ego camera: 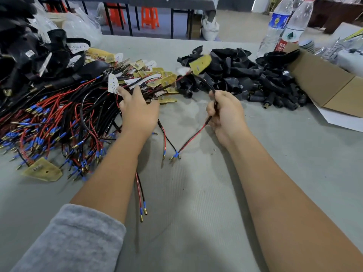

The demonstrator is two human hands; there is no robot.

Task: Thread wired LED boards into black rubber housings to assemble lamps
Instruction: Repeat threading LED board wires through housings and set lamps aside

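Observation:
My right hand (225, 112) grips the red-and-black wire (193, 136) of one LED board (200, 63), which hangs blurred in the air above the housings. Its blue-tipped ends trail onto the table. My left hand (137, 110) reaches into the heap of wired LED boards (64, 118) and touches a white board (113, 83) with its fingertips. A pile of loose black rubber housings (245, 77) lies beyond my right hand. Finished lamps in black housings (33, 55) are stacked at the far left.
A cardboard box (330, 85) stands open at the right, with two water bottles (284, 24) behind it. A loose yellow board (42, 170) lies near the left edge. A stray wire pair (141, 195) runs under my left forearm. Grey felt (196, 213) covers the table.

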